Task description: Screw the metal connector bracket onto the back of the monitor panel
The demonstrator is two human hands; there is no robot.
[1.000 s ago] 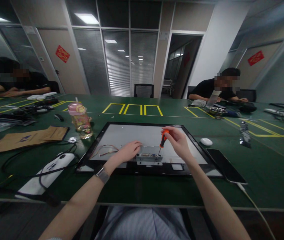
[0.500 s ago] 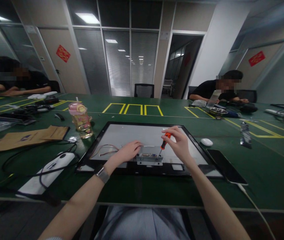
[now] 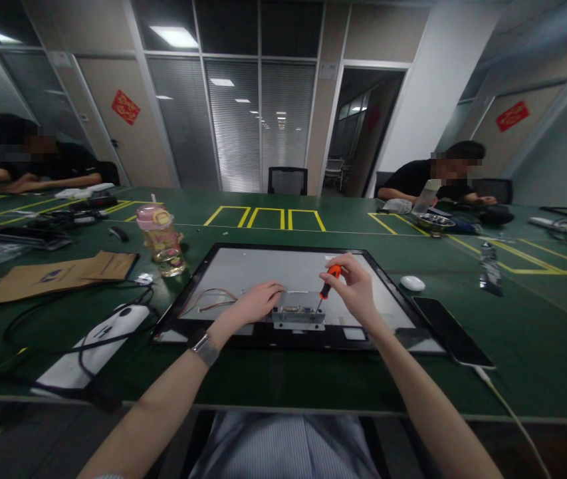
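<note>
A flat display panel (image 3: 258,263) with a black frame lies on the table, its grey back facing up. Near its front edge sits a metal bracket (image 3: 299,319) with connector ports. Fingers stretched out and close together, my left hand (image 3: 260,299) lies at the bracket's left end; its fingertips are partly hidden. My right hand (image 3: 355,286) pinches the handle of an orange and black screwdriver (image 3: 330,281). The screwdriver tilts slightly, its tip down at the bracket's right end. Thin wires (image 3: 211,299) lie on the panel left of my left hand.
A pink-lidded bottle (image 3: 161,243), a brown paper bag (image 3: 58,276) and a white box-shaped thing (image 3: 96,342) with black cables stand or lie to the left. On the right are a white mouse-like case (image 3: 412,284) and a cabled phone (image 3: 453,332). Other people sit across the green table (image 3: 263,379).
My right hand has shifted very slightly left, and the screwdriver handle is turned a little in its fingers. My left hand and the bracket have not visibly moved.
</note>
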